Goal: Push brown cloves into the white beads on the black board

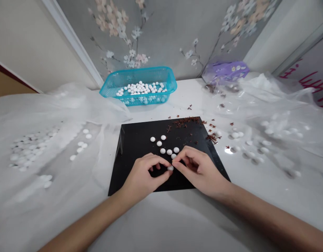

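Observation:
My left hand (149, 173) pinches a small white ball (170, 168) between thumb and forefinger, low over the black board (140, 136). Beside it, my right hand (197, 168) has its thumb and forefinger pressed together at the ball's upper right; whatever is between those fingertips is too small to make out. Several white balls (169, 152) lie on the board just beyond the fingers. Small reddish-brown star-shaped pieces (186, 121) are scattered along the board's far right edge.
Behind the board stands a turquoise basket (139, 73) with many white balls. Clear plastic sheeting with white balls (30, 148) covers the left side. At right are more plastic (282, 105), loose balls (237, 134) and a purple item (227, 71) by the flowered wall.

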`<state>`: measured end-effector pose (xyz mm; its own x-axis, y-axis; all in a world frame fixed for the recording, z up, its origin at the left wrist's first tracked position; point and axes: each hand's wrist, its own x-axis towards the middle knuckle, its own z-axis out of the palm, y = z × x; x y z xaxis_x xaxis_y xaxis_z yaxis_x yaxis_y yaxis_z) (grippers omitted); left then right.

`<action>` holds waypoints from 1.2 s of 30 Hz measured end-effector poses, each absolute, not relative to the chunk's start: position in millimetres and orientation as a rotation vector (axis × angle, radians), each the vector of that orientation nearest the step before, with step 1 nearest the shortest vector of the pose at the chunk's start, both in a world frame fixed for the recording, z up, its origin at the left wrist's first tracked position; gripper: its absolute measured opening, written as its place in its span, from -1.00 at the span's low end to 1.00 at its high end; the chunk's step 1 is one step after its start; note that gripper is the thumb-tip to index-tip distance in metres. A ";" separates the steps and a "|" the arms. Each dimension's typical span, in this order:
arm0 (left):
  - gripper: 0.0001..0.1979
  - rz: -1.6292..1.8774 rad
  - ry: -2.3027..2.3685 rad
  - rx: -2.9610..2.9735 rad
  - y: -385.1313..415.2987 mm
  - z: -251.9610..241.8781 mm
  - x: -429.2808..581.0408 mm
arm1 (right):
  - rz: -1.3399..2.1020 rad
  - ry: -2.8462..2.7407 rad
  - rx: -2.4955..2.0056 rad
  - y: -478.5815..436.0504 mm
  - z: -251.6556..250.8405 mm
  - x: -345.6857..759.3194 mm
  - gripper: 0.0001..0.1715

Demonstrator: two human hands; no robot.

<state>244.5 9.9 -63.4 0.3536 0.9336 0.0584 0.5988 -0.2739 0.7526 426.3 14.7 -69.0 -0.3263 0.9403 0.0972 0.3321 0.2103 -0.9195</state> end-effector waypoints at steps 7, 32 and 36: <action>-0.87 0.721 1.304 1.895 12.1 -62.5 244.7 | 1.098 -1.798 -1.196 16.6 -68.1 424.5 -0.87; -0.89 0.634 1.390 1.794 12.4 -59.6 246.9 | 0.987 -1.880 -1.156 15.0 -73.6 425.8 -0.90; -0.89 0.626 1.409 1.776 12.9 -59.5 247.4 | 0.949 -1.942 -1.106 12.6 -76.5 426.1 -0.87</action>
<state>247.4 12.9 -59.5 0.2677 0.9599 -0.0829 0.5817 -0.0924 0.8082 426.1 12.6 -76.5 -0.3921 0.8954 0.2111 0.3839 0.3678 -0.8470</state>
